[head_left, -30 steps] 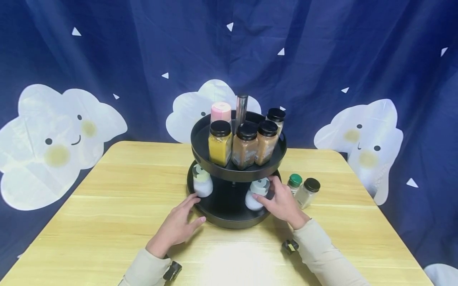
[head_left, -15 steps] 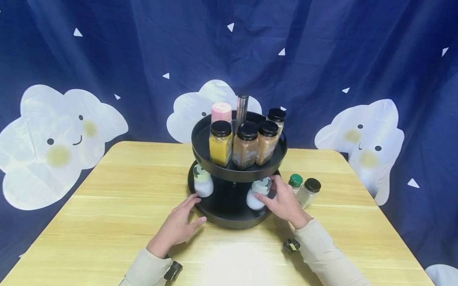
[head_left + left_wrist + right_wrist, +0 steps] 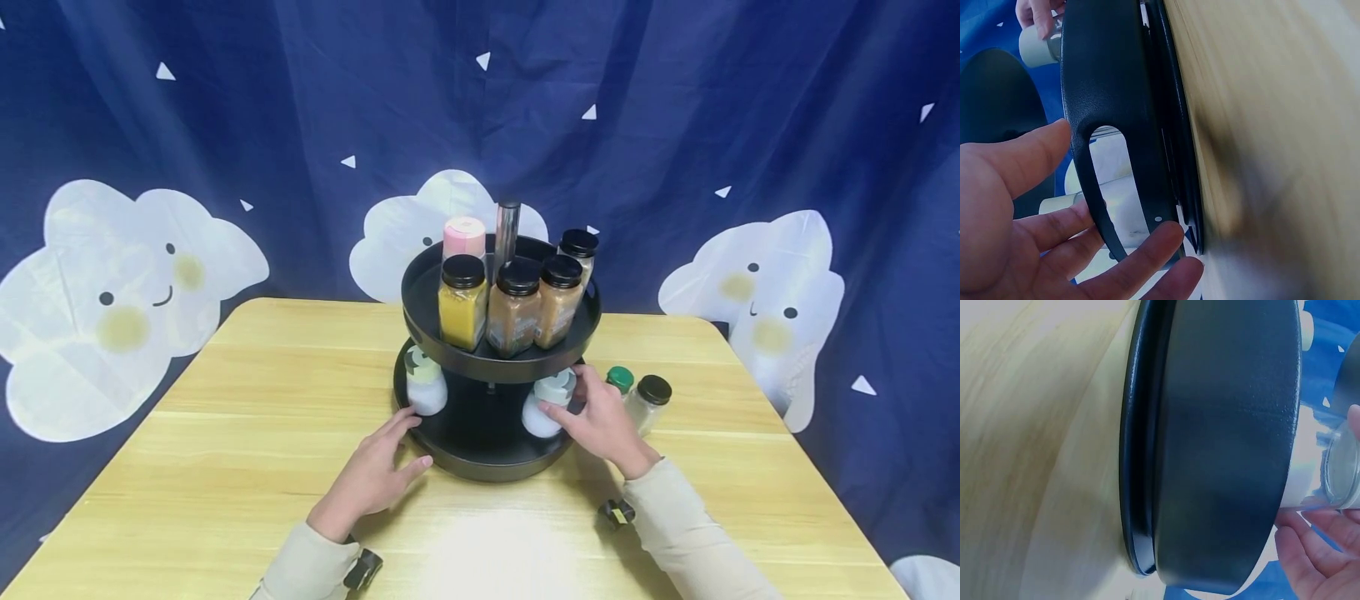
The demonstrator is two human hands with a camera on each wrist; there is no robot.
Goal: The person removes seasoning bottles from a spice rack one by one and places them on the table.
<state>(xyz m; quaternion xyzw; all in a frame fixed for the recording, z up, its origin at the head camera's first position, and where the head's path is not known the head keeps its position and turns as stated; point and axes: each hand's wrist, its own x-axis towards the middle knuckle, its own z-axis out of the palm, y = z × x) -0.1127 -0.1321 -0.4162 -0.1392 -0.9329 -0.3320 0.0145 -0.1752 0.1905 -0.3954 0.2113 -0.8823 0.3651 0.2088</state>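
Pale wood-grain tabletop [image 3: 247, 433], rounded far corners, big washed-out glare patch near the bottom of the head view. Navy curtain [image 3: 300, 75] behind, printed with smiley white clouds [image 3: 123, 367] and little white triangles. Smack in the middle, a black two-tier round rack [image 3: 480, 365]: up top, a yellow spice jar [image 3: 462, 317], two brown spice jars [image 3: 513, 321], a pale jar with a black lid [image 3: 578, 244] and a pink-capped bottle [image 3: 463, 237], all round a silver post [image 3: 507, 232].

Hard to make out: a green-capped jar [image 3: 619, 379] on the table, mostly tucked behind the right hand [image 3: 606, 423], plus a black-lidded clear jar [image 3: 647, 407] next to it, partly covered too. Labels too blurry to read. Both sleeves [image 3: 678, 508] cut off by the frame.

Left hand [image 3: 371, 475]: relaxed, fingers spread, fingertips at the lower tier's left front rim, just beside a white shaker [image 3: 426, 393]. Right hand: thumb and fingers round a second white shaker [image 3: 538, 421] (up near the lid), over the right side of the lower tier. Can't tell whether resting there or slightly lifted.
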